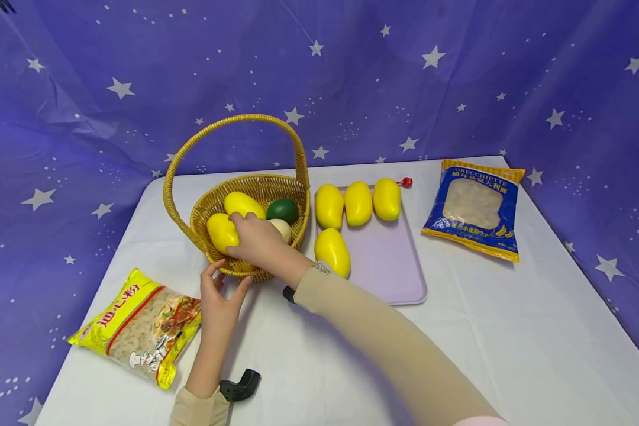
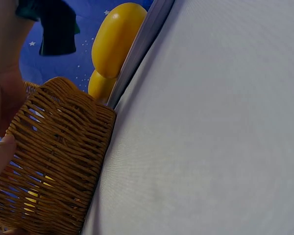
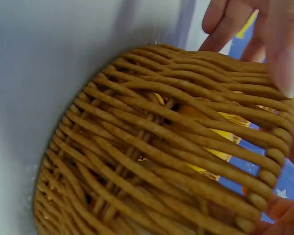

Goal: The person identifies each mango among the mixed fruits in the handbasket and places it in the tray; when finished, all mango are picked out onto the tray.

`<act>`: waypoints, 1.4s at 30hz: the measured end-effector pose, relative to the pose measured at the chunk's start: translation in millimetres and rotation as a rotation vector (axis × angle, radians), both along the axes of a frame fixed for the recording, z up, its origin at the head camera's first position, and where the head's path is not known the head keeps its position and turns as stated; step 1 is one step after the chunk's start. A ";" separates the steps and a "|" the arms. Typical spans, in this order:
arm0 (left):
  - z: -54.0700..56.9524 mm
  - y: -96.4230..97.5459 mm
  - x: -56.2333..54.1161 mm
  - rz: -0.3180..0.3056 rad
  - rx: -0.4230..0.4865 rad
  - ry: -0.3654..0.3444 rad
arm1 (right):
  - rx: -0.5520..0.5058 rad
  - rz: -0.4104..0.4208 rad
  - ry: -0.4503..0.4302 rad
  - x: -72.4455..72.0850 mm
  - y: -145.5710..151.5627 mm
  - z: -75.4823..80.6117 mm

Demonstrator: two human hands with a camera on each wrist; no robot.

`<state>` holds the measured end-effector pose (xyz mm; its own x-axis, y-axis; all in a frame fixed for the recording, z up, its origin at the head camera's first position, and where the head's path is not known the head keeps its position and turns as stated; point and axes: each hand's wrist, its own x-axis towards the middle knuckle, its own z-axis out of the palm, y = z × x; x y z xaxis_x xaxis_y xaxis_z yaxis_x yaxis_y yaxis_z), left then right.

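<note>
The left basket point(image 1: 268, 182) is golden-brown weave, the mangoes point(image 1: 332, 253) yellow, the right tray point(image 1: 386, 254) lilac, the far-right packet point(image 1: 474, 207) blue edged yellow, the near-left packet point(image 1: 144, 325) yellow and red, the backdrop point(image 1: 351, 89) star-patterned purple

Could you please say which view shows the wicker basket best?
The head view, which shows the basket with its handle and open top. Both wrist views show mostly part of its woven side, close up.
</note>
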<state>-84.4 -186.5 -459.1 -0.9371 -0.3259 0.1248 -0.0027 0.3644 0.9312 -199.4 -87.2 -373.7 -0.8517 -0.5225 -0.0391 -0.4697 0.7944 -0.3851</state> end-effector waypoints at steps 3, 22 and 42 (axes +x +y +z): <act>-0.7 -0.2 -0.2 0.009 -0.006 0.006 | 0.064 -0.006 0.007 -2.3 -8.0 -1.7; -2.3 0.7 -1.3 0.013 -0.007 0.008 | 0.180 -0.042 0.012 -11.1 -32.4 -11.2; -3.8 -0.4 -1.5 0.016 -0.021 0.022 | 0.129 -0.060 -0.003 -10.1 -30.3 -22.8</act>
